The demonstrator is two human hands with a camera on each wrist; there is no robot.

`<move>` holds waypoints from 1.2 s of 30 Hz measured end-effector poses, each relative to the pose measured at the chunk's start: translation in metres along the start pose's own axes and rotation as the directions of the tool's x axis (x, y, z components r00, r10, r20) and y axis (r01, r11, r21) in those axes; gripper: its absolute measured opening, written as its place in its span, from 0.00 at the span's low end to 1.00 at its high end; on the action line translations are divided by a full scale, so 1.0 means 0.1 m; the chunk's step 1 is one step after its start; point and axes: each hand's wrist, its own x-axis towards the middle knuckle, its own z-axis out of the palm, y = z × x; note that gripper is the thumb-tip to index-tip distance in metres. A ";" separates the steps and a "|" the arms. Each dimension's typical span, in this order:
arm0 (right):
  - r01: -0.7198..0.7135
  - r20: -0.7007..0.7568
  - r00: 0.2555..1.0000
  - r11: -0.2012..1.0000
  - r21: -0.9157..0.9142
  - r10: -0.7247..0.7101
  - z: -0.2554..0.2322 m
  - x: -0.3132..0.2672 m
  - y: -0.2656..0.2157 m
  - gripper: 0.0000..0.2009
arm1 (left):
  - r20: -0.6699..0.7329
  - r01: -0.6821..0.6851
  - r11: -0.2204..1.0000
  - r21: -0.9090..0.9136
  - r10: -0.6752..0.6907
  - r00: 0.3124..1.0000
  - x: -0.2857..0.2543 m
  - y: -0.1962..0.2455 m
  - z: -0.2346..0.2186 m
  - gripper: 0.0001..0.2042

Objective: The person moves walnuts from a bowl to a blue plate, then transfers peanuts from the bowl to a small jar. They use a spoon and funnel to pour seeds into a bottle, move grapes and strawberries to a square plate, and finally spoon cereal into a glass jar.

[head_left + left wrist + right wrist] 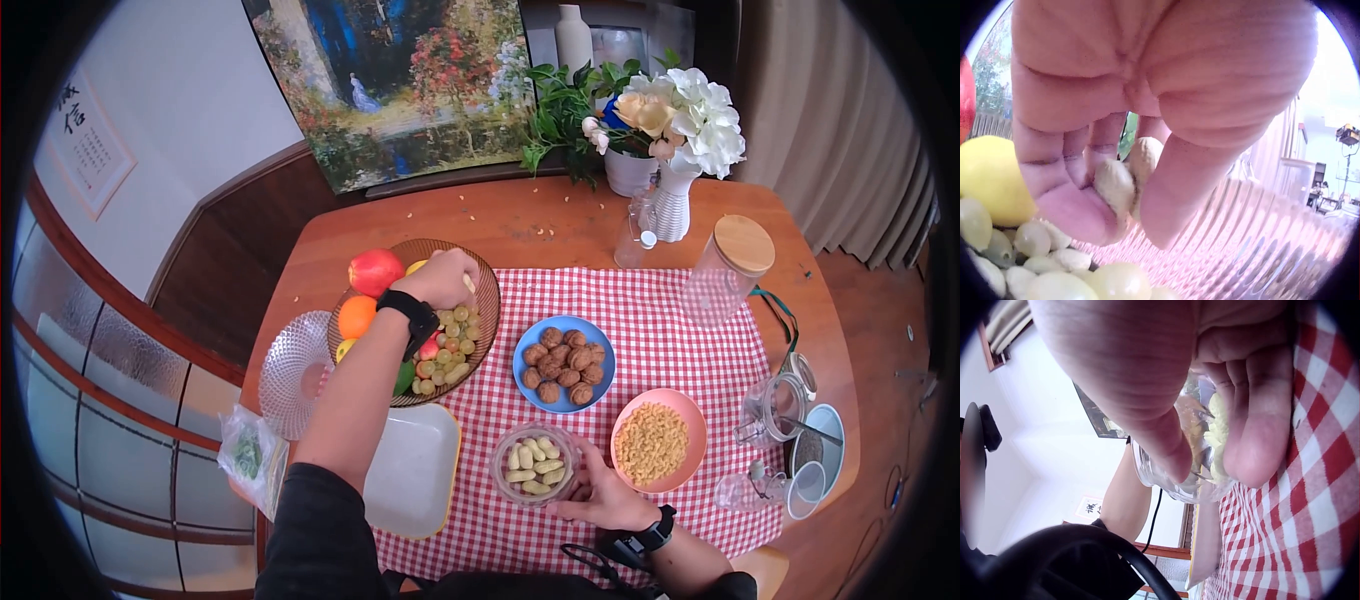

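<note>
My left hand (pixel 440 282) is over the brown ribbed plate (pixel 487 300) of fruit. Between its thumb and fingers it pinches peanuts (pixel 1116 187) in their shells; two show in the left wrist view. Green grapes (pixel 455 345) lie just below the hand, with more unshelled peanuts (pixel 1072 259) among them. A lemon-yellow fruit (pixel 994 181) sits beside it. My right hand (pixel 615 500) holds a clear round jar (pixel 496 482) from its right side, thumb and fingers curved around the wall. Unshelled peanuts (pixel 535 466) fill the jar, which stands on the checked cloth.
A blue plate of walnuts (pixel 565 365) and a pink bowl (pixel 697 440) of small yellow pieces stand beyond and right of the jar. A white tray (pixel 410 480) lies left. Glass jars (pixel 770 410) line the right side; a flower vase (pixel 675 205) stands at the back.
</note>
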 end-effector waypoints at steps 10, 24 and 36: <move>-0.040 0.030 0.999 0.998 0.042 0.038 0.01 -0.01 -0.11 0.45 | 0.177 -0.495 0.793 -0.356 0.577 0.797 -1.25 1.09 0.14 0.07; 0.007 0.035 0.999 0.996 0.084 -0.010 0.04 -0.01 -0.21 0.46 | 0.240 -0.677 0.721 -0.151 0.691 0.682 -1.30 1.25 1.00 0.06; -0.094 0.041 0.995 0.995 -0.015 0.094 -0.01 -0.02 -0.07 0.46 | -0.133 -0.023 0.995 -0.097 0.010 0.991 -1.14 0.03 -0.20 0.12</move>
